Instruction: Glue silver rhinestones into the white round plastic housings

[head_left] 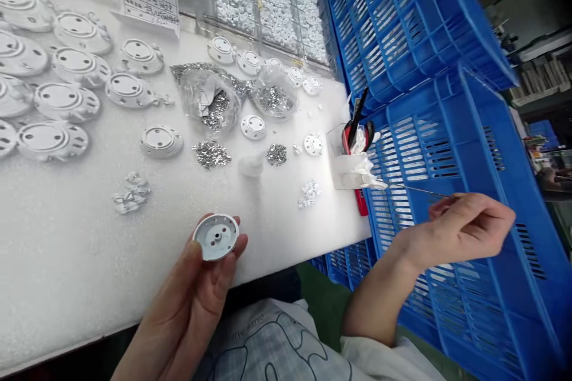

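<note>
Round part [217, 237] grasped in left hand [201, 286], left of the tool holder [342, 178], inner face with holes, no added pieces discernible, so seemingly early-stage; right hand [469, 226] pinches thin rod [424, 191] to the holder's right.

Your right hand [471, 227] is hiding one end of the thin rod [417, 190], your left hand [203, 292] is covering the back of the round part [218, 237], and the left edge is cropping white housings [20, 55] (the small writing on the card [147, 3] is blurring).
</note>
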Demonstrator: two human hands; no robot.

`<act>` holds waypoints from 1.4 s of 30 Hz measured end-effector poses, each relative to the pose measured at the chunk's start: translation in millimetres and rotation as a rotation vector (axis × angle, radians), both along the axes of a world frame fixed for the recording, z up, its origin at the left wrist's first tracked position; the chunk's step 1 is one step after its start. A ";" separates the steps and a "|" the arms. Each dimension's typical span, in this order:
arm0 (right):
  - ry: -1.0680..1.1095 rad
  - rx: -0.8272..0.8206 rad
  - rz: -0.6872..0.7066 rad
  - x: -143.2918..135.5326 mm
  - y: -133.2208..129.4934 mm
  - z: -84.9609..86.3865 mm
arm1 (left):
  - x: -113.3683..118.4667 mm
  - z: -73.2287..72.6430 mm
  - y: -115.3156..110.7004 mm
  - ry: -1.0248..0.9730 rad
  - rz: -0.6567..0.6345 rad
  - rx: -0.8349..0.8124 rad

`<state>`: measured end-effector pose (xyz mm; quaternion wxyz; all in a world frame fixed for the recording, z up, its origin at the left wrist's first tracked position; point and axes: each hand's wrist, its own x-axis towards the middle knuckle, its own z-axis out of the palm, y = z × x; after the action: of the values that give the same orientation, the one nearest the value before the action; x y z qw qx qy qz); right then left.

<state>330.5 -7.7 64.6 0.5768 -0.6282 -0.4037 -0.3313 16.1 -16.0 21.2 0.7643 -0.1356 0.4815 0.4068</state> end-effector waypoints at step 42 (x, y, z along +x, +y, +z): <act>-0.435 -1.098 0.608 -63.9 -15.7 -26.3 | -5.2 12.6 14.4 0.596 -0.285 0.799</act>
<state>266.6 -23.4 38.4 0.1462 -0.6077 -0.7803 -0.0191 10.9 -1.6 33.8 0.6341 0.3556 0.4991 0.4716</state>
